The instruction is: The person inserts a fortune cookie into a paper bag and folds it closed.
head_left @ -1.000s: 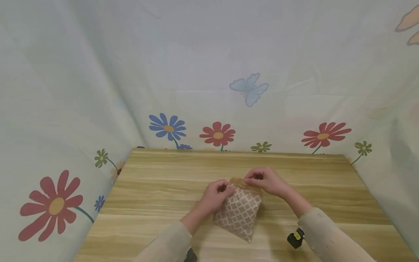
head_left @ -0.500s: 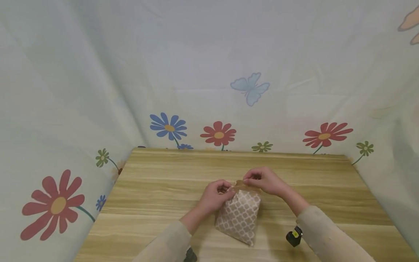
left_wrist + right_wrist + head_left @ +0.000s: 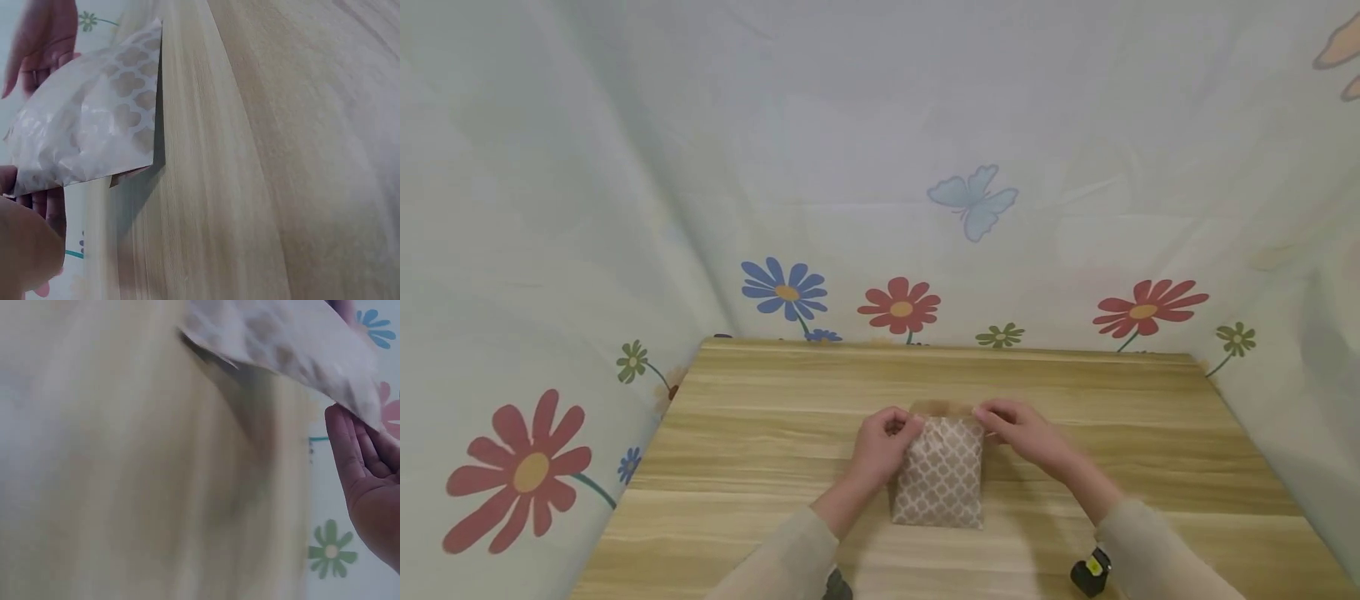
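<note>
A flat paper bag (image 3: 942, 479), tan with a white lattice pattern, is held up between both hands near the middle of the table. Its plain brown top strip (image 3: 942, 408) shows at the far end. My left hand (image 3: 880, 442) pinches the upper left edge with thumb and fingers. At the upper right corner, my right hand (image 3: 1026, 433) holds the edge between thumb and fingertips. In the left wrist view the bag (image 3: 94, 119) looks creased and glossy, its lower edge close over the table. Several fingers of my right hand (image 3: 369, 469) lie behind the bag in the right wrist view.
The wood-grain table (image 3: 775, 383) reaches back to a white curtain (image 3: 850, 125) printed with flowers and butterflies. A small black object with a yellow label (image 3: 1092, 571) shows beside the right sleeve, and a dark object (image 3: 837, 586) is partly hidden by the left sleeve.
My right hand has moved from the middle of the bag's top to its right corner. The bag has turned from tilted to nearly straight, and its top strip now lies spread out.
</note>
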